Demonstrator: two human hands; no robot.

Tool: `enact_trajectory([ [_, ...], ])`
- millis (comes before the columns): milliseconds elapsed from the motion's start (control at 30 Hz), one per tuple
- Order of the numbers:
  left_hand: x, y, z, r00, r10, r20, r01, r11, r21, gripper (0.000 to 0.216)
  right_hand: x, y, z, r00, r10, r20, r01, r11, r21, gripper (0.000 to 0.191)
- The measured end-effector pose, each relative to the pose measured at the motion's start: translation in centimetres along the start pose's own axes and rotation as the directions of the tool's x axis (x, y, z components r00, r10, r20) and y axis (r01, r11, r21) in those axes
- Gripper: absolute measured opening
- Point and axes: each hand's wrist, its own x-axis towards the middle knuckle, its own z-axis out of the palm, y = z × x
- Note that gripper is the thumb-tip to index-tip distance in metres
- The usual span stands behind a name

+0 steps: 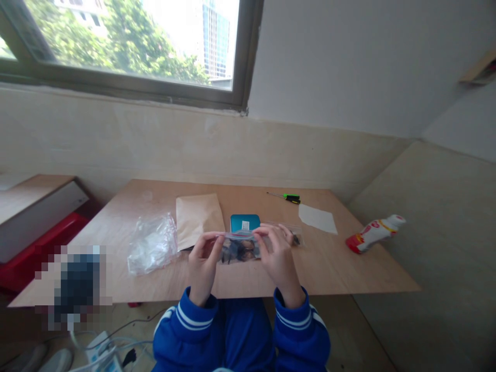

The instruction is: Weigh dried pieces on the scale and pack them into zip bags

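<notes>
Between my two hands hangs a clear zip bag (237, 250) with a red line along its top and dark items inside that I cannot make out. My left hand (204, 261) pinches the bag's top edge at its left end. The right end of the same edge is pinched by my right hand (277, 253). Just behind the bag lies a teal box (245, 222) with a white label. A second clear bag (301, 235) with small dark parts shows past my right hand, partly hidden by it.
Left on the wooden table (321, 274) lie a crumpled clear plastic bag (152, 245) and a brown paper envelope (198, 217). Towards the back right are screwdrivers (290, 198), a white paper sheet (318, 219) and a red-and-white bottle (374, 233). A blurred-out dark object (79, 281) is at the left edge.
</notes>
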Motion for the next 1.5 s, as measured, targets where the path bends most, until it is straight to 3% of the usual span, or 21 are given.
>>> enact_trajectory([
  [167,0.4,-1.0,0.8,1.000,-0.015,0.014,0.016,0.999,-0.033,0.015,1.1,-1.0,0.9,0.993,-0.061,0.100,0.056,0.997,0.060,0.007],
  [367,1.0,-1.4,0.9,0.998,-0.021,0.060,0.023,0.999,-0.030,0.014,1.7,-0.5,2.1,0.996,-0.059,0.070,0.055,0.996,0.066,0.009],
  [500,1.4,-1.6,1.0,0.991,-0.018,0.134,0.028,0.997,-0.075,0.015,1.7,-0.3,2.7,0.999,-0.023,0.032,0.022,0.999,0.033,0.012],
  [733,2.1,-2.4,1.0,0.994,-0.028,0.103,0.033,0.999,-0.041,0.018,1.9,-0.6,3.5,0.988,-0.023,0.152,0.010,0.996,0.088,0.010],
  [933,1.9,-2.4,0.9,0.991,-0.058,0.120,0.061,0.998,-0.026,0.019,2.3,-0.2,4.3,0.984,0.059,0.167,-0.095,0.972,0.217,0.017],
  [1133,1.9,-3.3,1.0,0.992,-0.021,0.121,0.020,1.000,0.004,0.019,2.1,0.1,5.1,0.983,0.098,0.155,-0.127,0.974,0.189,0.014],
  [1500,2.2,-3.7,-0.4,0.993,0.066,0.101,-0.076,0.991,0.109,0.017,2.2,0.1,5.0,0.972,0.110,0.210,-0.183,0.911,0.370,0.012],
])
